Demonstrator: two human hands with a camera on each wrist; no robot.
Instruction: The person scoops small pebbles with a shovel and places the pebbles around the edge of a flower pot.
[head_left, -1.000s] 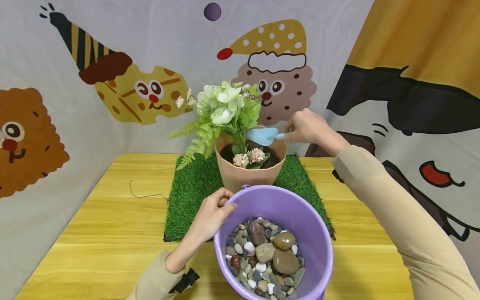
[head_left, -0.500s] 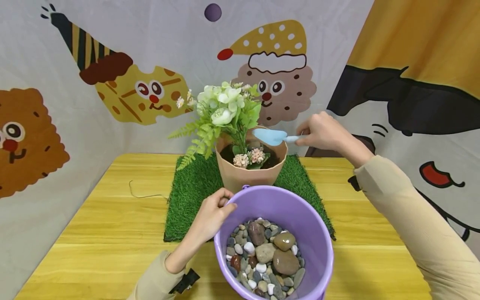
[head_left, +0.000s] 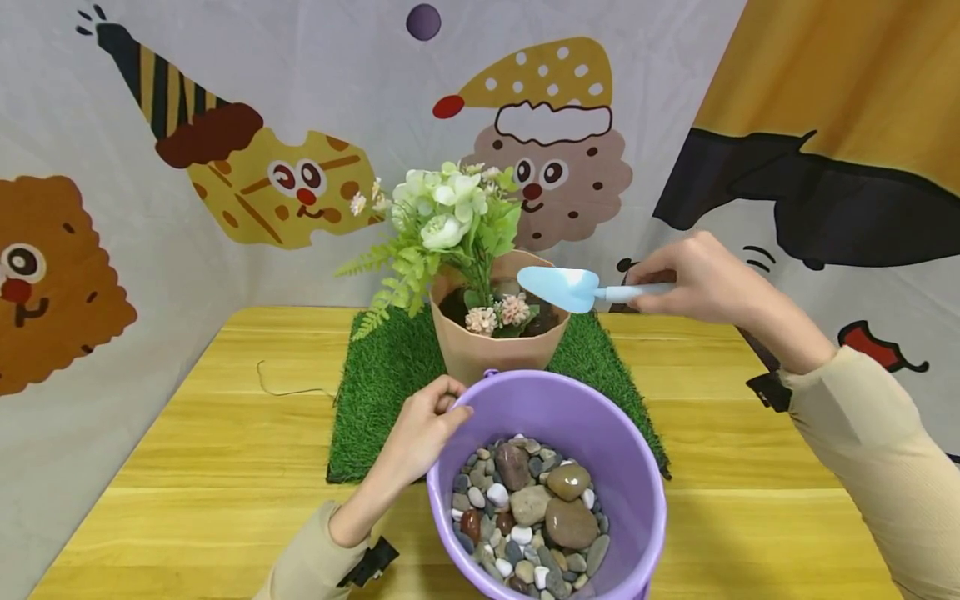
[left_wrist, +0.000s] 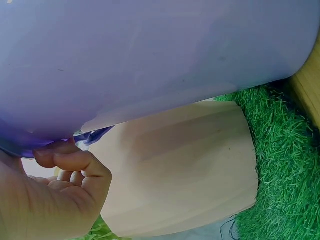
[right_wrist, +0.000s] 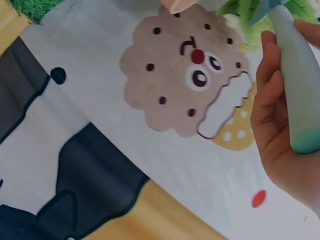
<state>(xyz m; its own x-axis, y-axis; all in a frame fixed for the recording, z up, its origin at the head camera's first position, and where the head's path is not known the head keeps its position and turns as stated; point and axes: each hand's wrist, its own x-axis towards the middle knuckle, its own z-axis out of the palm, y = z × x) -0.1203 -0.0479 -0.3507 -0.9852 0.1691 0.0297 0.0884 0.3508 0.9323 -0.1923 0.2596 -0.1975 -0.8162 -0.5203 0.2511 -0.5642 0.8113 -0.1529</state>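
Right of centre, I see the right hand [head_left: 693, 279] clamped round the trowel [head_left: 566, 289]; lower centre, the left hand [head_left: 427, 427] pinches the bucket [head_left: 551, 410]. Swung low, the trowel could clip the pot [head_left: 497, 353].

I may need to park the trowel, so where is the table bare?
Bare wood shows left of the grass mat, nearer than the thin wire, and between the mat and right sleeve. The middle is crowded: flowerpot on the mat, purple bucket in front, left hand gripping it.
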